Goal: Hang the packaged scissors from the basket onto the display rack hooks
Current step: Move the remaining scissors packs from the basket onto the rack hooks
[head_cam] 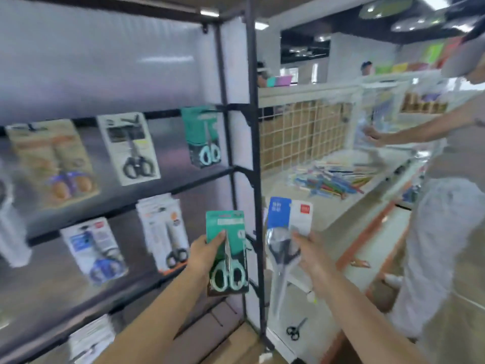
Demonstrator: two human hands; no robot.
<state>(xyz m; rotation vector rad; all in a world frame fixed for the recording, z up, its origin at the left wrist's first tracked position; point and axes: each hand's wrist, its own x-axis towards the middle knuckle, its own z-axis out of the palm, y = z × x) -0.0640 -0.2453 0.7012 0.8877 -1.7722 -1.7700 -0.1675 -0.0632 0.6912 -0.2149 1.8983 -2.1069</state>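
Although several packs already hang on the display rack (237,168), I judge the job only partly done, since I have a pack in each hand and neither is on a hook yet. My left hand (203,254) has its grip clenched on a green scissors pack (227,252), thumb pressed over the front of the card, held upright just in front of the rack's right post, at about 6 o'clock in my view. My right hand (311,254) grips a blue and white scissors pack (288,232) by its right edge, at about 5 o'clock, out past the rack's end and over the white bench (328,214) beside it.

On the upper rail, at 9 to 11 o'clock, I see a tan pack (53,160), a white pack with black handles (128,148) and a matching green pack (203,137) hanging. The green one suggests where my left-hand pack belongs. On the lower rail, around 8 o'clock, hang a blue-handled pack (95,250) and a stack of white packs (165,232). The picture is blurred, so I cannot make out the hooks themselves, nor which are free.

The basket is not in view, so I cannot tell how many packs remain. A loose pair of black scissors (295,329) lies low at 5 o'clock. Another person (446,206) works at the bench at 3 o'clock.
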